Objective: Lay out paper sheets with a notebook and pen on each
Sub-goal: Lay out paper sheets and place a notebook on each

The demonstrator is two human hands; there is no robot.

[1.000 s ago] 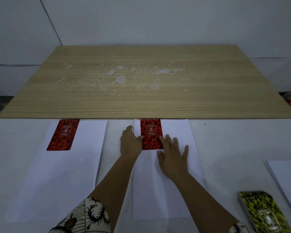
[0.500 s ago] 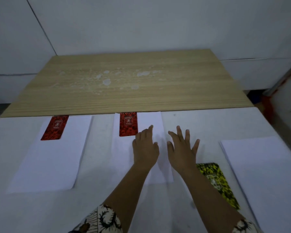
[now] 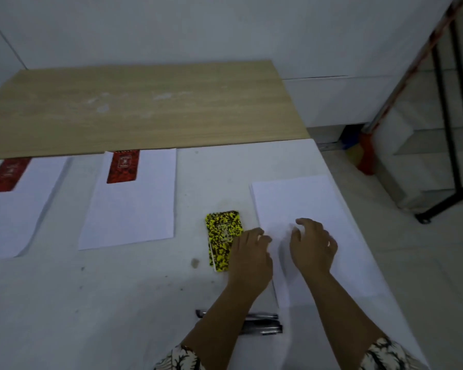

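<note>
Both hands, left (image 3: 251,252) and right (image 3: 314,243), empty with fingers loosely curled over the paper stack (image 3: 300,201) beside the yellow notebook (image 3: 223,237), apparently poised to peel off a third sheet.

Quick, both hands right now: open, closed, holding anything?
Left hand: open, fingers loosely curled at the left edge of the paper stack, holding nothing.
Right hand: open, fingers loosely curled over the paper stack, no sheet visibly gripped.

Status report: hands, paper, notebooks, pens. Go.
Left hand and right hand on paper stack, fingers curled. Two sheets laid, red notebook on each, no pens. Yellow notebook, pens waiting.
</note>
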